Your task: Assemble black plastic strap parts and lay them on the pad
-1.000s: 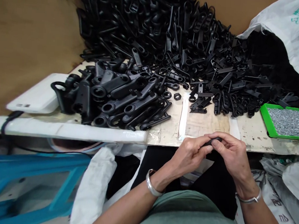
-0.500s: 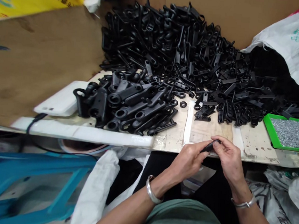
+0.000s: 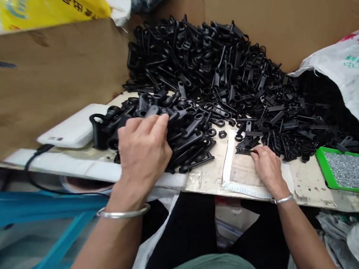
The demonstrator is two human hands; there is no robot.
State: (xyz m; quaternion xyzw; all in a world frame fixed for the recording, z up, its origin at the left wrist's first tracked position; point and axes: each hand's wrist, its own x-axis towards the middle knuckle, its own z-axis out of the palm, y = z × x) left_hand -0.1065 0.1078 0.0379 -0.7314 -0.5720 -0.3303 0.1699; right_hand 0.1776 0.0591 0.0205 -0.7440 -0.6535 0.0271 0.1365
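Note:
My left hand [image 3: 143, 146] is closed, knuckles up, over the near pile of larger black plastic handle parts [image 3: 191, 146], which have ring-shaped ends. Its fingertips and whatever they grip are hidden behind the hand. On the right, my right hand [image 3: 267, 167] reaches forward with thumb and fingers pinched on a small flat black plastic piece [image 3: 244, 150]. That piece lies at the front of the spread of flat black pieces [image 3: 277, 116].
Behind, a tall heap of black parts [image 3: 198, 61] leans toward the cardboard wall [image 3: 286, 22]. A green tray [image 3: 325, 170] of small shiny metal bits sits far right. At left lies a white box-shaped device [image 3: 70, 127] with a black cable [image 3: 27, 167].
My hands have moved apart from the small black part they held together at the table edge. The left went to the handle pile, the right forward to the flat pieces. The view shifted slightly.

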